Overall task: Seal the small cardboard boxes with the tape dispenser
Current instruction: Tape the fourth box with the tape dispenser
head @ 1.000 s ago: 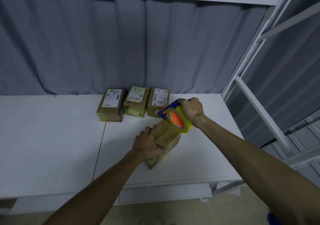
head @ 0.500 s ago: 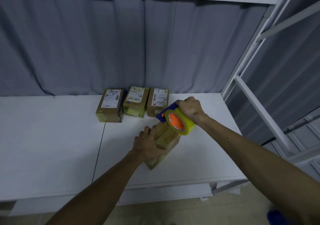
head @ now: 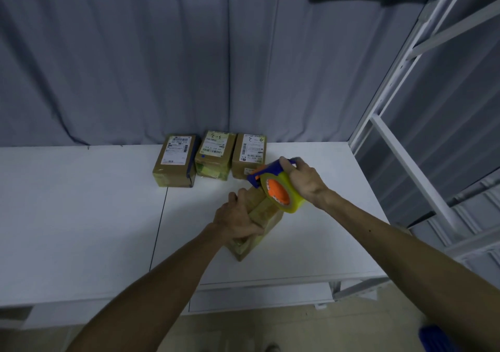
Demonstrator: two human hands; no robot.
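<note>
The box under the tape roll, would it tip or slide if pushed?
Probably light: the left hand alone steadies the box. It seems raised on a narrow side, so a push may tip it. Its glossy tape wrap on the smooth white table likely slides easily.

Left hand (head: 237, 220) on box (head: 268, 217), right hand (head: 305, 181) on dispenser (head: 279, 192)

Glossy taped cardboard box (head: 263, 217), matt white table (head: 81, 216)

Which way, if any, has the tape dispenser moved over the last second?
No: the tape dispenser still sits just before the rightmost labelled box, in the right hand.
</note>
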